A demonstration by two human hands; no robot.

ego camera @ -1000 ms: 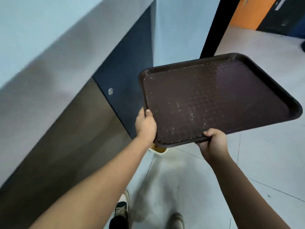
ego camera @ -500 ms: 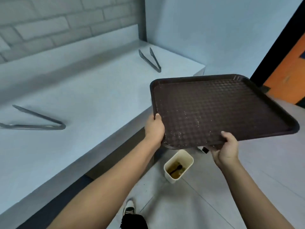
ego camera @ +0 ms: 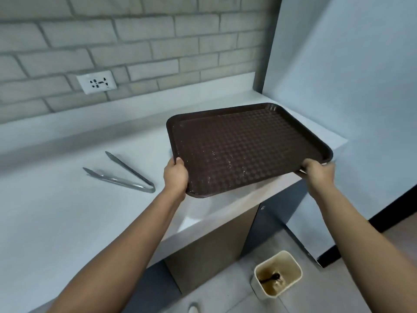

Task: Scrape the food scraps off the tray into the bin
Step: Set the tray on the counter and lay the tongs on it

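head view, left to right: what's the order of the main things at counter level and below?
Wall socket → tongs on the counter → left hand gripping the tray → bin on the floor → right hand on the tray's right edge.

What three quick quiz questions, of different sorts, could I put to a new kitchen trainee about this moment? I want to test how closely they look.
1. True or false: both hands hold the brown tray over the counter.
2. Multiple choice: where is the bin? A) on the counter B) on the floor, right of the counter's end C) under the tray
3. Fill in: the metal ___ lie on the counter, left of the tray.

Key:
1. True: the left hand grips the near left corner, the right hand the right edge.
2. B
3. tongs
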